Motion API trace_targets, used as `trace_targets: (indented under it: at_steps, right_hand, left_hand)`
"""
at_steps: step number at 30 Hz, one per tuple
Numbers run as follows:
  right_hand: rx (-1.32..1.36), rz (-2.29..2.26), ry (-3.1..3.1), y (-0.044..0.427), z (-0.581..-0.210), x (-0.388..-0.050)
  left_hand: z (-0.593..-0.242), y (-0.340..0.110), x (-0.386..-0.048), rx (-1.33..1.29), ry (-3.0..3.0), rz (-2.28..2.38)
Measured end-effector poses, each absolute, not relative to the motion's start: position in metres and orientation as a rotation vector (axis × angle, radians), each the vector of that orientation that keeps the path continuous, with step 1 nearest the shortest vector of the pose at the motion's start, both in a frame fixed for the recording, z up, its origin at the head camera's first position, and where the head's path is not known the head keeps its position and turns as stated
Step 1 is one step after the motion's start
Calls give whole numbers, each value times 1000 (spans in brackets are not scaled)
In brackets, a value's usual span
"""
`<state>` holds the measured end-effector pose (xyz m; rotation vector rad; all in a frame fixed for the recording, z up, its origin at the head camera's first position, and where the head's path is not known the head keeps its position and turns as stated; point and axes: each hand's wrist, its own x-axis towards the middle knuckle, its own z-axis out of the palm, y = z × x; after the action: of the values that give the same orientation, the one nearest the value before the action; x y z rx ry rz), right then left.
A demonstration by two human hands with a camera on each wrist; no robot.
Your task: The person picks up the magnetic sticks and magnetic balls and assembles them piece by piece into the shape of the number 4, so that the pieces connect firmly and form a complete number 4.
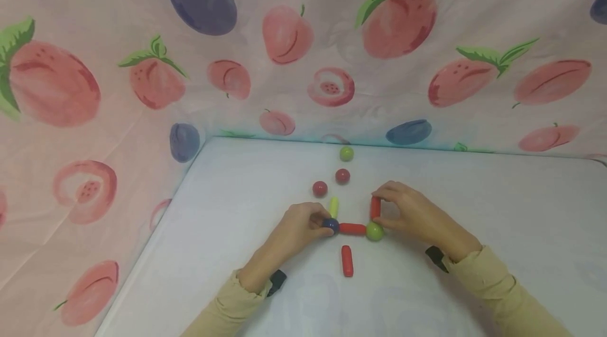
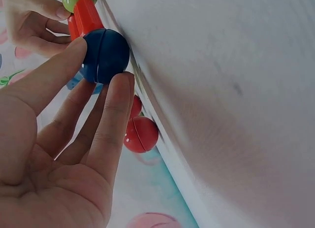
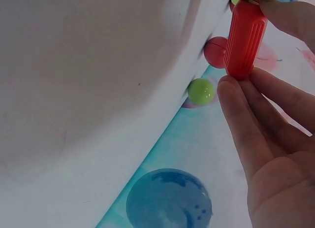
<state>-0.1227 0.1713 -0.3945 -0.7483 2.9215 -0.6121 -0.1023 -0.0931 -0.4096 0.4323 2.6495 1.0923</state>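
The left hand [image 1: 305, 224] pinches a blue ball [image 2: 106, 55] between thumb and fingertips, while the right hand [image 1: 408, 210] grips an upright-pointing red stick [image 3: 245, 40] by its two ends, the thumb at the end nearer the person. At that end the stick meets a green ball [image 1: 374, 232]. A crosswise red stick [image 1: 353, 229] bridges the blue ball and the green ball over the white table [image 1: 237, 179]. From the blue ball a yellow stick [image 1: 334, 206] points away from the person. Nearer the person, a loose red stick [image 1: 348, 261] lies apart. Farther out sit two red balls [image 1: 320, 188] and another green ball [image 1: 346, 154], before a fruit-patterned cloth [image 1: 284, 37]
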Motion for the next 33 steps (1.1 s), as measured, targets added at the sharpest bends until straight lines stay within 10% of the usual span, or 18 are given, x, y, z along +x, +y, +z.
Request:
trace_targets:
  at_steps: [33]
  right_hand:
    - [-828, -634, 2867, 170, -399, -131]
  left_hand:
    - [-408, -94, -100, 434, 2628, 1109]
